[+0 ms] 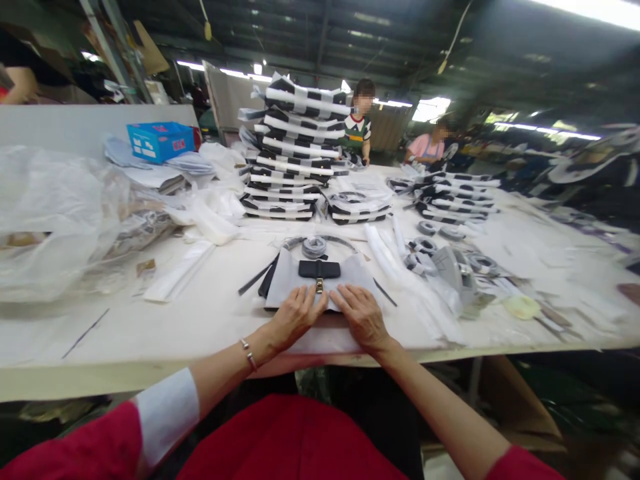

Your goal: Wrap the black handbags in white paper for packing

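A dark handbag with a gold clasp point(319, 285) lies on the table in front of me, its front covered by a pale wrapping sheet point(283, 283). The black flap tab point(319, 269) shows above the sheet. My left hand point(299, 312) rests flat on the sheet just left of the clasp, fingers stretched out. To the right of the clasp, my right hand point(361, 315) also presses on the sheet with extended fingers. Behind the flap sits a wrapped coil of strap point(314, 247), and the bag's handle arches around it.
A tall stack of wrapped bags point(295, 153) stands behind, with a lower stack point(460, 197) to the right. Plastic sheeting point(60, 220) and a blue box point(160, 141) are at left. Wrapped coils and a tape dispenser point(455, 273) lie right. Two people work across the table.
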### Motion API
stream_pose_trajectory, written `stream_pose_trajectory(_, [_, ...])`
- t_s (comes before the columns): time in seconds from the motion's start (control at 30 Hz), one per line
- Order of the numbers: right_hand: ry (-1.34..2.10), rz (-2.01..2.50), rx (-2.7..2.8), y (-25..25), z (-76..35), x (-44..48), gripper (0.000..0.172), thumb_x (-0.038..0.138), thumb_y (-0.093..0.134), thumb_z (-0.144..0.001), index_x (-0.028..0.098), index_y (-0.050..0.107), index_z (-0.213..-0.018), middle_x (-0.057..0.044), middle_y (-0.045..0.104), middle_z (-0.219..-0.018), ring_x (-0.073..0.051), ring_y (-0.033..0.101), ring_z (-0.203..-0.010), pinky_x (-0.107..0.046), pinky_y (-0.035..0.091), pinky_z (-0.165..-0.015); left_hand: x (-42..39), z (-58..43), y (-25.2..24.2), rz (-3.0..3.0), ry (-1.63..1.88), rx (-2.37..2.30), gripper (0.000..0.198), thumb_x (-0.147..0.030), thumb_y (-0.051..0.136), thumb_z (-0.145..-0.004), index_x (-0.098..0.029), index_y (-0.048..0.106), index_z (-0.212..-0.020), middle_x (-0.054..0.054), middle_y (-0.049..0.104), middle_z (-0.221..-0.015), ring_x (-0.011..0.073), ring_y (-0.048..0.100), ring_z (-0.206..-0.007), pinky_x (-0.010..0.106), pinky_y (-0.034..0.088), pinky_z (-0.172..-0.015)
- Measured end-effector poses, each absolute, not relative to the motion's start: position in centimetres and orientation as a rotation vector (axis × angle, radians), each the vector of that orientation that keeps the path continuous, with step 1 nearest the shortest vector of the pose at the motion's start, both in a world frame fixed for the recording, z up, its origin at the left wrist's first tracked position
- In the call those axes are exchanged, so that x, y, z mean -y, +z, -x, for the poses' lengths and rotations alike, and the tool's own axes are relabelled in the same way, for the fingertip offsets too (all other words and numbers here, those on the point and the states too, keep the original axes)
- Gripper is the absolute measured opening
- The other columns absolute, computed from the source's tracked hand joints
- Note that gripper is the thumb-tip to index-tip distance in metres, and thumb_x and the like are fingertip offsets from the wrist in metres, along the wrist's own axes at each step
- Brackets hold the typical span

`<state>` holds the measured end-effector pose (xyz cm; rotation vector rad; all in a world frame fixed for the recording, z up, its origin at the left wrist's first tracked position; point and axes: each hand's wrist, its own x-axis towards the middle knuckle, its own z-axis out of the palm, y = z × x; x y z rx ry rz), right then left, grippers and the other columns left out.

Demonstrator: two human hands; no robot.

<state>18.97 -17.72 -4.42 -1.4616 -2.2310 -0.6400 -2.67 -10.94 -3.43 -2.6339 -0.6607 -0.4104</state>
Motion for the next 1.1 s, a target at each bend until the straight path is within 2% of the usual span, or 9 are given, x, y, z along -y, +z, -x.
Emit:
stream_pose_trajectory(0.13, [-0.693,1.458,2.154,-4.5,-18.4,18.0,0.042,0.012,0.047,-0.096,0.023,0.057,-0.135,-0.008,0.062,-0.134,-0.025,0.051,-0.127,-0.046,0.034,-0.109,10.9,3.1,-4.2,2.559,-0.521,0.655,0.047,-0.007,0.041,-0.093,-0.015,0.043,-0.140,0.020,0.060,-0.130,0.0278,0.060,-0.115,0.043,0.046,-0.096])
stream_pose_trajectory(0.4, [-0.629,1.496,2.077,-4.7,-17.9,17.7,0.045,0.014,0.040,-0.096,0.024,0.054,-0.138,-0.007,0.063,-0.133,-0.025,0.051,-0.126,-0.048,0.027,-0.114,9.6,3.0,-3.0,2.569,-0.458,0.529,0.042,-0.003,0.042,-0.091,-0.013,0.050,-0.131,0.016,0.066,-0.114,0.0238,0.065,-0.095,0.036,0.053,-0.079])
stream_pose_trajectory(0.57, [-0.630,1.494,2.030,-5.6,-17.5,17.2,0.042,0.014,0.046,-0.094,0.024,0.058,-0.133,-0.008,0.066,-0.127,-0.024,0.053,-0.121,-0.047,0.031,-0.111,9.7,2.8,-3.1,2.542,-0.435,0.543,0.043,-0.001,0.041,-0.089,-0.012,0.052,-0.129,0.016,0.067,-0.111,0.0243,0.066,-0.092,0.037,0.054,-0.077])
stream_pose_trajectory(0.77, [-0.520,1.490,2.044,-4.7,-17.3,17.3,0.048,0.011,0.046,-0.090,0.023,0.055,-0.136,-0.008,0.065,-0.129,-0.025,0.053,-0.123,-0.047,0.033,-0.110,9.8,2.9,-3.3,2.527,-0.436,0.544,0.043,-0.001,0.041,-0.088,-0.013,0.054,-0.128,0.015,0.068,-0.114,0.0240,0.067,-0.094,0.036,0.055,-0.080])
stream_pose_trajectory(0.9, [-0.428,1.467,2.060,-2.4,-17.9,18.4,0.052,0.014,0.050,-0.090,0.019,0.049,-0.141,-0.010,0.059,-0.138,-0.025,0.047,-0.133,-0.050,0.031,-0.116,9.7,3.1,-3.5,2.467,-0.537,0.526,0.045,0.001,0.039,-0.088,-0.014,0.057,-0.126,0.016,0.068,-0.117,0.0248,0.067,-0.100,0.036,0.054,-0.083])
stream_pose_trajectory(1.0, [-0.464,1.476,1.946,-1.1,-19.8,20.6,0.051,0.017,0.051,-0.093,0.018,0.045,-0.143,-0.011,0.057,-0.140,-0.024,0.044,-0.137,-0.051,0.029,-0.118,9.6,3.4,-3.7,2.462,-0.576,0.506,0.048,0.003,0.039,-0.088,-0.016,0.059,-0.127,0.015,0.068,-0.119,0.0248,0.067,-0.103,0.036,0.053,-0.086])
stream_pose_trajectory(1.1, [-0.552,1.536,1.772,-1.0,-23.6,24.2,0.049,0.015,0.049,-0.094,0.023,0.046,-0.143,-0.009,0.061,-0.135,-0.022,0.048,-0.134,-0.051,0.032,-0.117,9.8,3.5,-3.5,2.463,-0.610,0.485,0.051,0.003,0.040,-0.088,-0.017,0.059,-0.131,0.015,0.067,-0.122,0.0261,0.067,-0.104,0.037,0.052,-0.088])
